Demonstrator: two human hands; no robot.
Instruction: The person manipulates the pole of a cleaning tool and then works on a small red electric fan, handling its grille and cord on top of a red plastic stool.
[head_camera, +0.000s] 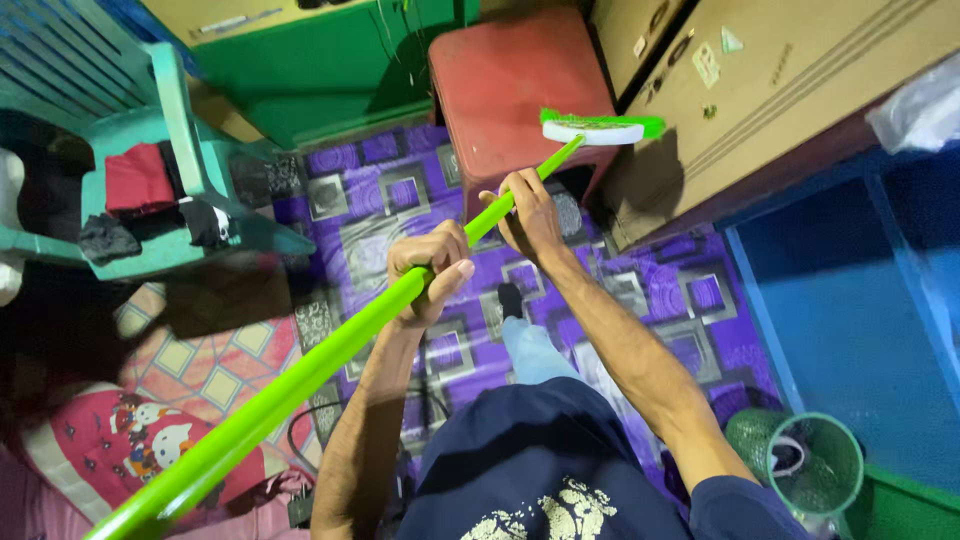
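Observation:
A long bright green broom handle (330, 350) runs from the lower left up to a white and green broom head (598, 127). My left hand (430, 270) is wrapped around the handle near its middle. My right hand (528, 212) grips the handle further up, close to the head. The broom head lies against the foot of a red plastic stool (510, 85), beside a brown wooden cabinet (790, 80). Below my hands the floor has a purple patterned mat (390, 190).
A teal plastic chair (170, 150) with red and dark clothes stands at the left. A green mesh basket (810, 460) sits at the lower right beside a blue surface (850, 310). A pink cartoon-print cushion (130, 440) lies at the lower left. My trouser leg and foot (520, 330) are below.

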